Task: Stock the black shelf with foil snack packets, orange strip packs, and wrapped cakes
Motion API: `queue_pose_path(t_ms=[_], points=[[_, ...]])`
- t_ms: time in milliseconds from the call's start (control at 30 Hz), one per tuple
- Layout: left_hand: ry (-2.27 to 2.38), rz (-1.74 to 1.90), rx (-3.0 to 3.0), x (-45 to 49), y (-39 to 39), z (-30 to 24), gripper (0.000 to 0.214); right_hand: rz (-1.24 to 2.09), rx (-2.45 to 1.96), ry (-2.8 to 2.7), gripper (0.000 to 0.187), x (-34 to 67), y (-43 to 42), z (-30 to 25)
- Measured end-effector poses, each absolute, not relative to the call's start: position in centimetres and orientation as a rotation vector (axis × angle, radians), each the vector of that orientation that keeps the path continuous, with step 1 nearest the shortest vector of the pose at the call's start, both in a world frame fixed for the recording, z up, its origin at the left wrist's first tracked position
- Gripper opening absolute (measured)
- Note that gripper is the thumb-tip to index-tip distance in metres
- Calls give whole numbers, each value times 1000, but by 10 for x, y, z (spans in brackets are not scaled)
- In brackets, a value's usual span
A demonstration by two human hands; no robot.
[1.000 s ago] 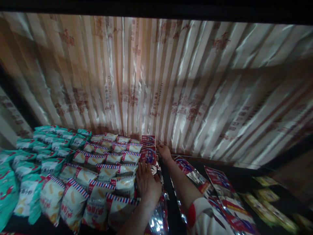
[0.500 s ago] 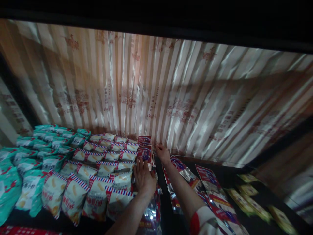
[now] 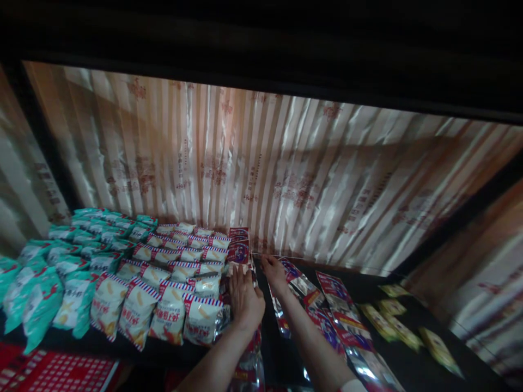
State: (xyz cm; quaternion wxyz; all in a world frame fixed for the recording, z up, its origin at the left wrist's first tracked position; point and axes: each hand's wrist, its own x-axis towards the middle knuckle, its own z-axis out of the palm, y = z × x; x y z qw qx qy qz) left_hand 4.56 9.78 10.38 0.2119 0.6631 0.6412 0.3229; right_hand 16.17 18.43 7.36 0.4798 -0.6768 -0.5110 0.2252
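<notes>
A ridged, printed backing sheet stands behind a black shelf. There, striped-top snack bags flank a column of red-and-purple foil packets. The left hand rests flat on this column, unclenched; the right hand curls beside it, its grip unclear. Yellow packets lie rightward.

Bags, flat packets and small packs share a shelf
Bags sit left, flat packets centre, small packs right; sheeting rises behind, a basket lies below, front left.
</notes>
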Motion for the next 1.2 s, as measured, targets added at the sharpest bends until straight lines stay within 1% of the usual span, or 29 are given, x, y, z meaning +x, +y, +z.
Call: queue_pose_path(t_ms=[167,333,600,700,833,933,1200], points=[[1691,972,1801,54,69,109,47,661,-1571,-1203,40,158,146,75],[1554,931,1767,60,39,111,51,677,-1484,-1125,33,157,107,72],[1326,930,1825,54,-21,84,51,673,-1458,-994,33,158,22,52],[1281,903,1853,45,-47,75,46,712,-1490,-947,34,150,-15,39],[1229,784,1907,28,-79,56,37,779,-1574,-895,36,132,-64,18],[1172,678,1956,14,-100,34,34,815,-1619,-875,35,119,-94,0],[1223,352,1894,-11,-123,-18,37,1019,-1711,-908,32,102,-131,-61]])
